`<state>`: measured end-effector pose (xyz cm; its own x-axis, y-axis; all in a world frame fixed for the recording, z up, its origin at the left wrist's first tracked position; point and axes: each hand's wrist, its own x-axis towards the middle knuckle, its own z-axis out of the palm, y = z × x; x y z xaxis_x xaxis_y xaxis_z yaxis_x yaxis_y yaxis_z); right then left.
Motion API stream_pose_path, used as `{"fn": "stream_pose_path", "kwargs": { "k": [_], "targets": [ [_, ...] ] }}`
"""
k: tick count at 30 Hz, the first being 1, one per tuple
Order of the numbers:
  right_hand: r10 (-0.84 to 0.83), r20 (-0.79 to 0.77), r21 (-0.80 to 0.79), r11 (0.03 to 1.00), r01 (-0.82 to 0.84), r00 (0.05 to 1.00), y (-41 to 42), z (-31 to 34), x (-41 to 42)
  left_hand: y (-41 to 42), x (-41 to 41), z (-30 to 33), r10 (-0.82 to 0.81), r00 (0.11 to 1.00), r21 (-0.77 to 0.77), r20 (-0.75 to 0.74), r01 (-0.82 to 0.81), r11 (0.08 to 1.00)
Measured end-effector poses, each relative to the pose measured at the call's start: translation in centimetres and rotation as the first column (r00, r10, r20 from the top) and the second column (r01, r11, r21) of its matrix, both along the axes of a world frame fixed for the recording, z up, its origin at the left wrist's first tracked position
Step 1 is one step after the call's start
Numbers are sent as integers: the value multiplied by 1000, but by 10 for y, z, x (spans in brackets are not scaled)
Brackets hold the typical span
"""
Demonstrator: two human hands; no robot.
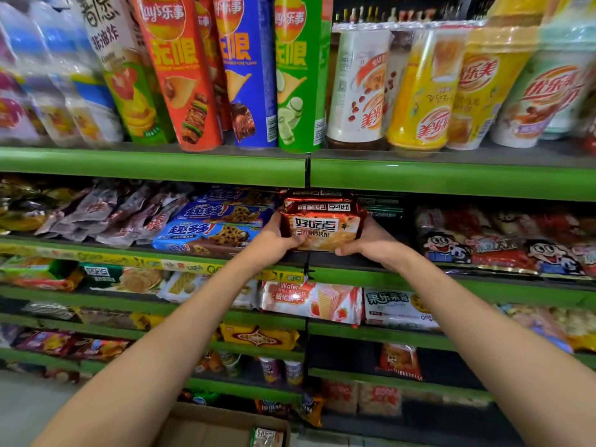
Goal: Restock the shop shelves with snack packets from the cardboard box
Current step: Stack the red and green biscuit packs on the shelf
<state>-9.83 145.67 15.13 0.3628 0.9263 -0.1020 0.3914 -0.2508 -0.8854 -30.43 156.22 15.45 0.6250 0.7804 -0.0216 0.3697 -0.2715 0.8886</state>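
Note:
A brown-and-orange biscuit packet [324, 232] sits at the front of the second green shelf [403, 267], under and in front of two more packets of the same kind [317, 198]. My left hand [274, 241] grips its left end and my right hand [371, 241] grips its right end, thumbs under the front edge. The cardboard box [206, 425] stands on the floor at the bottom of the view, with one small packet [267, 437] visible inside.
Blue cookie packets [209, 232] lie just left of the held packet and cartoon-face snack bags [503, 243] to the right. Tall crisp tubes [245, 75] and drink cups [419, 88] fill the shelf above. Wafer packets [311, 301] lie on the shelf below.

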Motion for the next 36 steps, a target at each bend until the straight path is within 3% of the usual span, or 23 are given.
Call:
{"fn": "stream_pose_path", "kwargs": {
  "k": [4,10,16,20,24,27,30,33,36],
  "targets": [
    [-25,-11,22,999,26,1000,2,2,4,2,3,6,1,998,-3,-56,-1,1000],
    [1,-223,-26,1000,-7,975,10,9,1,26,-3,28,76,996,-97,-36,-79,992],
    [-242,-331,-130,969,210,912,29,2,-31,26,10,37,207,940,15,-273,-211,977],
    [-220,-389,-43,974,221,894,33,-2,-39,23,13,42,176,941,46,-290,-170,984],
    [-134,-200,53,988,148,970,18,-4,-36,24,-5,42,129,967,159,-221,-94,983],
    [-41,-29,79,996,43,999,12,-7,-39,26,-14,40,43,911,301,-410,91,949],
    [-51,130,51,998,45,990,13,-7,-45,24,-12,31,20,821,354,-571,224,908],
    [-75,283,84,995,53,956,13,-5,-47,27,-8,24,70,807,428,-586,234,873],
    [-57,329,102,995,25,942,14,-4,-48,33,-8,20,104,819,455,-564,204,867]
  ]
}}
